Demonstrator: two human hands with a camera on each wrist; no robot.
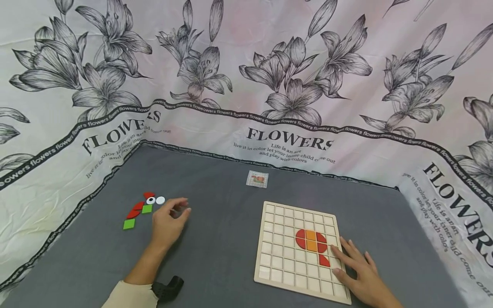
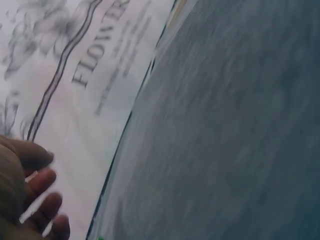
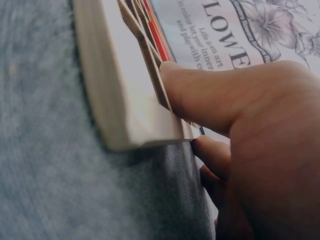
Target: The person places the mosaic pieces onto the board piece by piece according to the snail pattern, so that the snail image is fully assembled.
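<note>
My left hand point(image 1: 169, 222) hovers just right of a loose group of pieces, fingers softly bent and thumb apart, with nothing visible between them. In that group lie red curved pieces point(image 1: 135, 210), green squares point(image 1: 129, 224), a white disc point(image 1: 160, 200) and an eye disc point(image 1: 150, 200) with a dark centre. The left wrist view shows the hand's fingers point(image 2: 44, 210) relaxed. My right hand point(image 1: 360, 271) rests on the right edge of a wooden grid board point(image 1: 277, 239), thumb point(image 3: 195, 92) over its rim. Set in the board are red corner pieces point(image 1: 301, 239) around orange squares point(image 1: 310, 241), with another red piece point(image 1: 324, 260) below.
A small picture card point(image 1: 257, 179) lies behind the board on the grey tabletop point(image 1: 215, 239). Flower-printed cloth point(image 1: 215, 132) stands around the back and sides. A black strap mount point(image 1: 169, 289) sits on my left wrist.
</note>
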